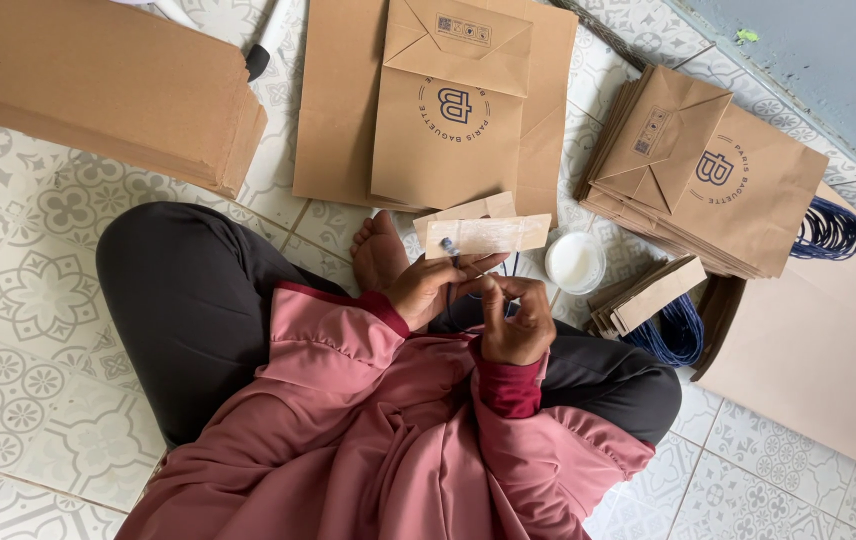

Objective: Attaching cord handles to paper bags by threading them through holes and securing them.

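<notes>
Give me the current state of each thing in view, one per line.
left hand: holds paper strip.
right hand: pinches blue cord.
paper strip: flat, raised off floor.
glue tub: open, on floor.
bag stack: folded flat, fanned.
blue cords: bundled beside loose strips.

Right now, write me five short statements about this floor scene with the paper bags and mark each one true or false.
1. The left hand holds a tan card strip. True.
2. The small round white container stands on top of the bag stack. False: it sits on the tiled floor beside the strip.
3. A stack of folded brown paper bags lies to the right. True.
4. The blue cord handles are red. False: they are dark blue.
5. The right hand rests flat on the floor. False: it is raised, pinching something close to the left hand.
</notes>
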